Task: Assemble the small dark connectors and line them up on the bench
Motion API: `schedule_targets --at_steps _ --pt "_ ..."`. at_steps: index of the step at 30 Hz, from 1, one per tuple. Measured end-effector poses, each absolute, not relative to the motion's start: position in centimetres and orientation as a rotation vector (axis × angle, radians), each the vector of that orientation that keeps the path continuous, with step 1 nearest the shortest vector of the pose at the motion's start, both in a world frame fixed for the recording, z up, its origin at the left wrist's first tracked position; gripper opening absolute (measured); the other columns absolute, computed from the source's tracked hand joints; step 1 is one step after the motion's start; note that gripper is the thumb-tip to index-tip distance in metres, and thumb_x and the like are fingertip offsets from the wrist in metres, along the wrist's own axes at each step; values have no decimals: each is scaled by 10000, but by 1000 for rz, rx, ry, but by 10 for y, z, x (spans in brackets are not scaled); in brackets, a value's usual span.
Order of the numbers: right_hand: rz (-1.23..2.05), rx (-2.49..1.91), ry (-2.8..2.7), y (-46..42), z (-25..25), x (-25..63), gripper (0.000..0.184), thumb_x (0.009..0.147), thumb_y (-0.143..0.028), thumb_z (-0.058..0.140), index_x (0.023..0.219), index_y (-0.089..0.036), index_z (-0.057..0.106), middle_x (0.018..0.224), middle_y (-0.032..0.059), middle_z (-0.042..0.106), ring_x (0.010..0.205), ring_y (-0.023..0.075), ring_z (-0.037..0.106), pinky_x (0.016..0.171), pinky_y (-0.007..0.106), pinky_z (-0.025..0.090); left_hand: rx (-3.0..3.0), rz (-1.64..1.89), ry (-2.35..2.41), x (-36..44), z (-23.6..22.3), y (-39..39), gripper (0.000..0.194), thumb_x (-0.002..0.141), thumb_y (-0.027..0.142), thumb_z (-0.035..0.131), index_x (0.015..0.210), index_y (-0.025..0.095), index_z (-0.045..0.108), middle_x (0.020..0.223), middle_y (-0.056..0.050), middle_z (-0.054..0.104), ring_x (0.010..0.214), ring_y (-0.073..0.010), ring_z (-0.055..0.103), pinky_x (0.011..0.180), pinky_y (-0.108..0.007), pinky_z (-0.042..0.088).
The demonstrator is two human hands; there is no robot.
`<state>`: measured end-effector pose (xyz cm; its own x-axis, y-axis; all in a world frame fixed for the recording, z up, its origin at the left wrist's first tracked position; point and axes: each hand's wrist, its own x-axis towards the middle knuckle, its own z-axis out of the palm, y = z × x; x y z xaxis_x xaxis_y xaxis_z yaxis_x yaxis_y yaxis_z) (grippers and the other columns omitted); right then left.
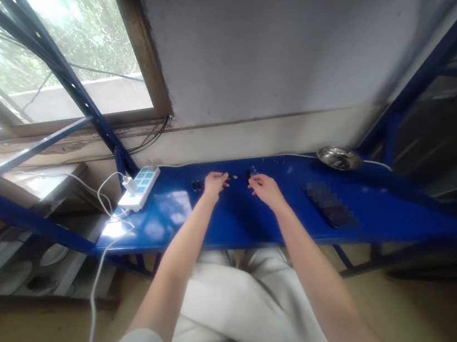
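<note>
Over the blue tabletop [235, 223], my left hand [214, 184] is closed in a pinch. From its fingertips a small thin reddish piece with a pale tip [235, 177] points right; its kind is too small to tell. My right hand [267, 189] is also pinched, a short way to the right, on a small dark piece [248, 175] mostly hidden by the fingers. Just behind those fingers sits a small bluish, clear-looking item [253, 170]. Two short black cylinders [196, 186] stand side by side left of my left hand.
A white power strip [140, 189] with a plug and cables lies at the left end. Toward the right are a shiny metal dish [339, 157] and a blurred-out dark flat object [329, 204]. Tiny bits [280, 161] lie near the back edge. Blue frame posts [95, 118] flank the table.
</note>
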<state>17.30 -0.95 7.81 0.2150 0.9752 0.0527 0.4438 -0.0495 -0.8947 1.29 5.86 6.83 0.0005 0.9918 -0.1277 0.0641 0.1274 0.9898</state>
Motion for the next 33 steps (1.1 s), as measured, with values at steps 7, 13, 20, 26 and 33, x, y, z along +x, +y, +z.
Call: schedule_targets --at_steps 7,13,20,26,33 --pt "811 -1382 -1324 -22 106 124 525 804 -658 323 622 -192 484 545 -12 548 443 93 478 496 224 388 1101 1391 971 2 102 -12 285 630 317 713 783 154 537 633 29 571 456 -42 505 449 -157 347" --pt "758 -1277 -1296 -31 120 106 539 784 -649 385 496 -194 410 462 -17 454 446 99 416 462 233 331 1332 1404 944 -15 120 -38 272 675 324 681 847 156 555 706 8 599 459 -57 547 468 -175 397" --pt "757 -1219 -1286 -39 130 97 529 779 -644 404 493 -199 414 453 -14 454 431 99 419 461 236 349 1529 1375 998 -30 134 -54 251 739 281 608 962 170 576 832 -27 648 479 -60 567 519 -198 466" --pt "783 -1185 -1338 -47 139 95 541 789 -662 366 508 -201 408 441 -19 438 409 85 396 439 218 349 1547 1430 1067 -32 138 -56 190 753 245 582 927 172 600 843 -26 651 482 -59 571 515 -196 472" --pt "855 -1111 -1299 -56 135 99 470 770 -619 467 568 -195 454 486 -37 445 419 76 394 425 209 330 1554 1425 1076 -32 134 -55 180 767 249 563 929 173 584 841 -26 653 483 -68 578 519 -205 472"
